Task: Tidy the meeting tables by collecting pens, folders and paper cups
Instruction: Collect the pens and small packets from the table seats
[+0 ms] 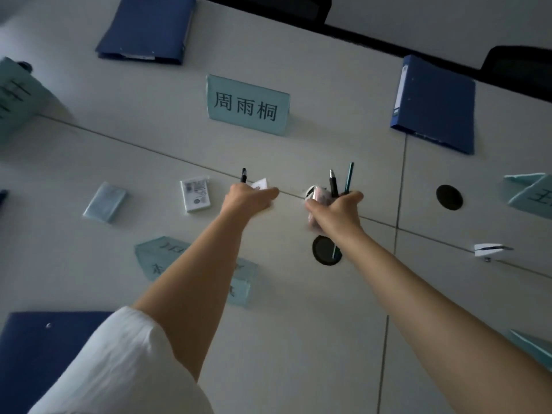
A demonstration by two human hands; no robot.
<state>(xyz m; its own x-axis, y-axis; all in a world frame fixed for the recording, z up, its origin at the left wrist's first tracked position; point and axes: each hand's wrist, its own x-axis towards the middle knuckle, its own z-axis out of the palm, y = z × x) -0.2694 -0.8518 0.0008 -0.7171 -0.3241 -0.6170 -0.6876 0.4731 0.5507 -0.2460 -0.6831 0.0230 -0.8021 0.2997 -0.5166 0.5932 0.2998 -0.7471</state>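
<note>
Both hands held collected items over the white table (298, 339).
Left hand (249, 198) gripped a black pen (243, 175) and a small white card (259, 184); right hand (336, 209) clutched a black pen (333, 183), teal pen (349, 177) and crumpled cup (317, 195). Name card (248, 105) at 12 o'clock read 周雨桐; blue folders (434, 104) lay at 11, 2 and 8 o'clock by the edges.

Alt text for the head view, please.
Over a white meeting table, a left hand holds a black pen; the right hand grips a black pen, a teal pen and a crumpled cup. Blue folders and teal name cards lie around.
</note>
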